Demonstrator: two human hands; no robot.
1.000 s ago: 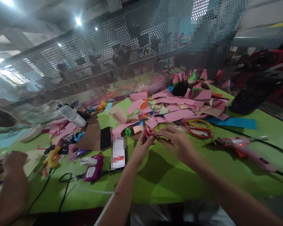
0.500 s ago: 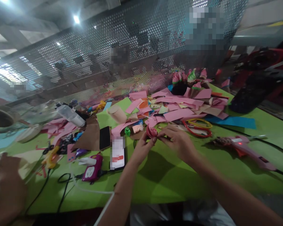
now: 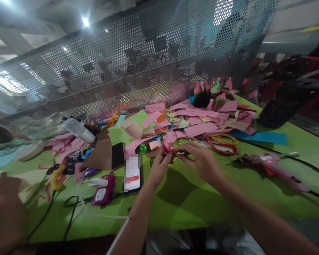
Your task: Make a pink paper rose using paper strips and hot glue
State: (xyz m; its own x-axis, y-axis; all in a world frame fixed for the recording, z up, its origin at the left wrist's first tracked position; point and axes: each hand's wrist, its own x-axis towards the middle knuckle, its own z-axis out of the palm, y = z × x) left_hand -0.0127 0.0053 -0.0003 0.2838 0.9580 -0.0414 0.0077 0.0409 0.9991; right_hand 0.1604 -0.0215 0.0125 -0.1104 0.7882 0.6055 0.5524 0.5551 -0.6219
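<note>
A small pink rolled paper piece (image 3: 168, 147) is pinched in my left hand (image 3: 159, 165), above the green tabletop (image 3: 186, 212). My right hand (image 3: 199, 159) is beside it, its thumb and fingertips pressed close at the piece's right edge; whatever lies between them is too small to tell. Behind both hands lies a pile of pink paper strips (image 3: 202, 115). Left of my left hand is a phone with a lit screen (image 3: 133, 175).
A pink glue gun (image 3: 284, 170) with a red light lies right, near red and yellow scissors handles (image 3: 223, 143). Left are a purple tissue pack (image 3: 103, 191), a dark phone (image 3: 118, 156), a clear bottle (image 3: 79, 130) and another person's hand (image 3: 7, 198).
The pink paper piece has turned slightly and moved a little left and up, showing more of its folds. My right hand has shifted slightly left with its fingers bent.
</note>
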